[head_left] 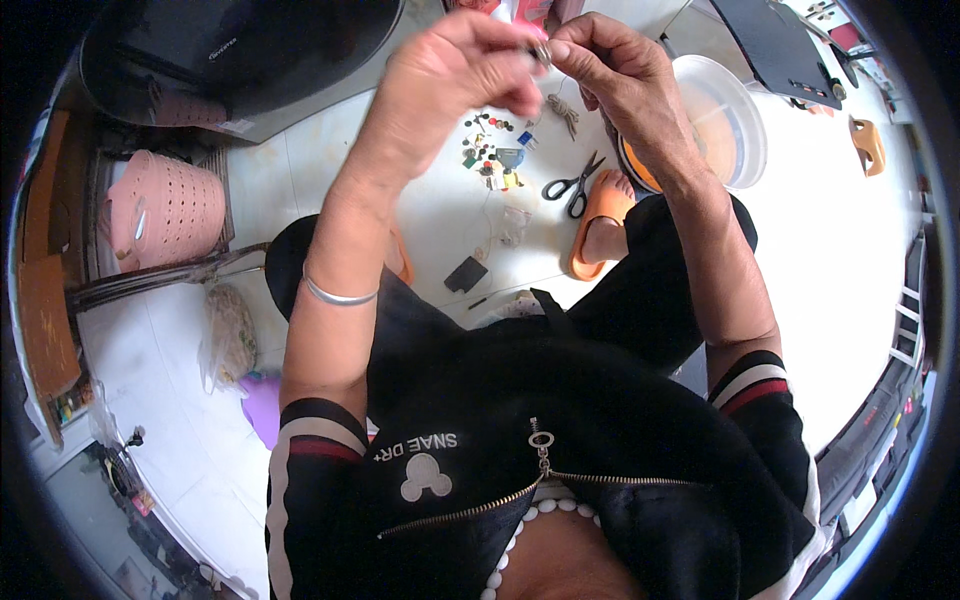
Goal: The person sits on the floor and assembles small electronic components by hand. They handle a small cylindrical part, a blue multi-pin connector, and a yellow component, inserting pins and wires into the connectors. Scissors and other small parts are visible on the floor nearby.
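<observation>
Far left: a pink basket (170, 215) is being noted, with a plastic bag (228, 340) below it. Left hand (465, 65): motion-blurred; a small shiny piece (542, 52) is being gripped at the thumb and fingertips, raised above the floor (430, 215); its kind cannot be told. Below, small mixed parts (509, 158) are being seen in a loose cluster, with a dark card (466, 274) nearer the body. Further right, black scissors (573, 185) are being seen beside an orange slipper (606, 207). Right hand (622, 65): thumb and forefinger are being pinched together beside the piece; what is between them cannot be told. A translucent tub (745, 115) is being partly covered by the right forearm.
</observation>
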Tool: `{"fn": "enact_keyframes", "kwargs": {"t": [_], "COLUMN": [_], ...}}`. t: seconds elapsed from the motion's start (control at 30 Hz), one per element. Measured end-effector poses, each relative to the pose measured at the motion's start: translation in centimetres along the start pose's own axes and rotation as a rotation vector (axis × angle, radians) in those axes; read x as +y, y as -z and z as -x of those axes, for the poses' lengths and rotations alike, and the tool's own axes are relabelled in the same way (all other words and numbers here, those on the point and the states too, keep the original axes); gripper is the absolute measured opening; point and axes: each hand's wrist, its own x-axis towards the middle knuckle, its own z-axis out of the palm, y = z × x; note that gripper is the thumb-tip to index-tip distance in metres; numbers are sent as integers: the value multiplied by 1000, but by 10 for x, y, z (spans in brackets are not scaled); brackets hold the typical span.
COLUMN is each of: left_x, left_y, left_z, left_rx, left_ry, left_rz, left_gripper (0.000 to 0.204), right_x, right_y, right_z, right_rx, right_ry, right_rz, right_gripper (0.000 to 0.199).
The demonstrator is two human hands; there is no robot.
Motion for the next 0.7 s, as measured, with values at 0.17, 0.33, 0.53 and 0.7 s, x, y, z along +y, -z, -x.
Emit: {"fn": "enact_keyframes", "kwargs": {"t": [0.17, 0.33, 0.53, 0.7], "left_x": [-4, -16, 8, -15], "left_y": [6, 1, 0, 0], "left_z": [-9, -3, -8, -7], "left_rx": [257, 36, 228, 46], "left_ry": [89, 122, 49, 186], "left_rz": [-10, -74, 144, -114], "left_gripper": [16, 16, 15, 13], "right_x": [-13, -12, -16, -25], "right_y": [-4, -1, -2, 0], "right_z": [3, -1, -1, 1], "right_rx": [-150, -33, -109, -64], "right_ry": [-35, -46, -91, -94], "right_rz": [-70, -206, -61, -189], "right_gripper": [12, 12, 10, 11]}}
